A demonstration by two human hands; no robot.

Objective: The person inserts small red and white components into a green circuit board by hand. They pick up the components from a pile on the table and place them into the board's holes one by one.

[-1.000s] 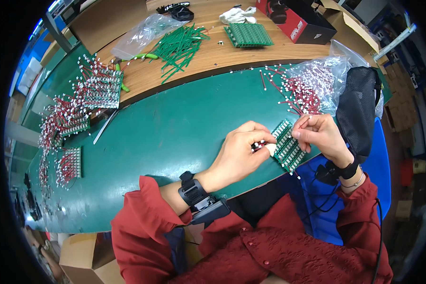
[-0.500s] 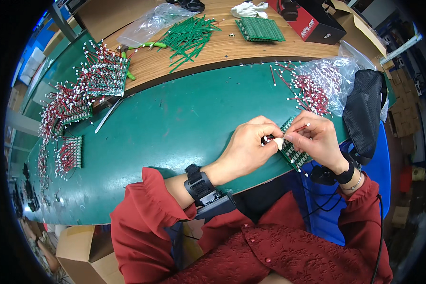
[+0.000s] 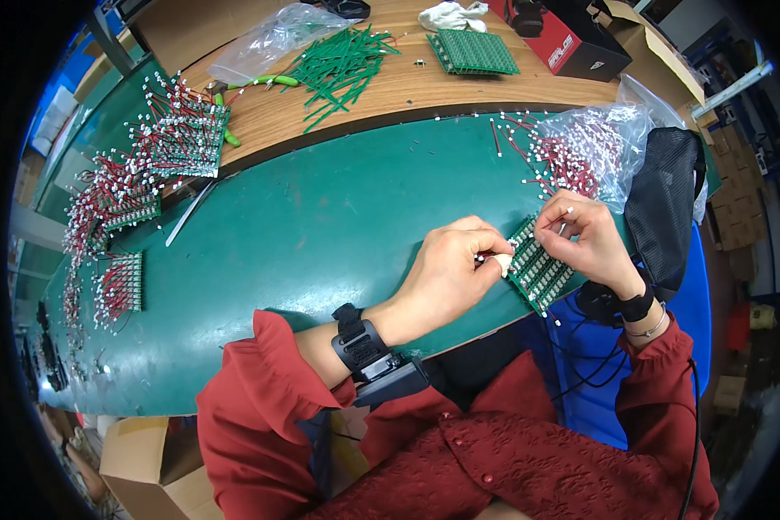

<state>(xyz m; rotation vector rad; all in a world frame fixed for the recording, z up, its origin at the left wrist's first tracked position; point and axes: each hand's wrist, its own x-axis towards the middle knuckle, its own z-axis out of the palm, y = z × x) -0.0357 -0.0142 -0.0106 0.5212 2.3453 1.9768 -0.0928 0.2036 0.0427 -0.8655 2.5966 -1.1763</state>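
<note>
A green circuit board panel (image 3: pixel 546 276) with rows of small white connectors lies tilted near the table's front edge. My left hand (image 3: pixel 459 270) is closed at its left edge, gripping it there, with a white cover on the thumb tip and bits of red wire under the fingers. Over the board's upper right part, my right hand (image 3: pixel 588 241) pinches a short red wire lead (image 3: pixel 564 217) with a white plug end. Its lower end is hidden by the fingers. Behind that hand lies a heap of similar red leads (image 3: pixel 572 165), partly inside a clear plastic bag (image 3: pixel 626 130).
Wired boards (image 3: pixel 182 139) are stacked at the left, with a smaller one (image 3: pixel 123 286) nearer. Tweezers (image 3: pixel 189 215) lie beside them. On the wooden shelf are green-handled pliers (image 3: pixel 273 81), green strips (image 3: pixel 342 69) and bare boards (image 3: pixel 472 54). A black pouch (image 3: pixel 665 204) hangs at right.
My right hand has moved up and right, away from my left fingers, with the red lead in its pinch. More of the board now shows. My left hand stays at the board's edge.
</note>
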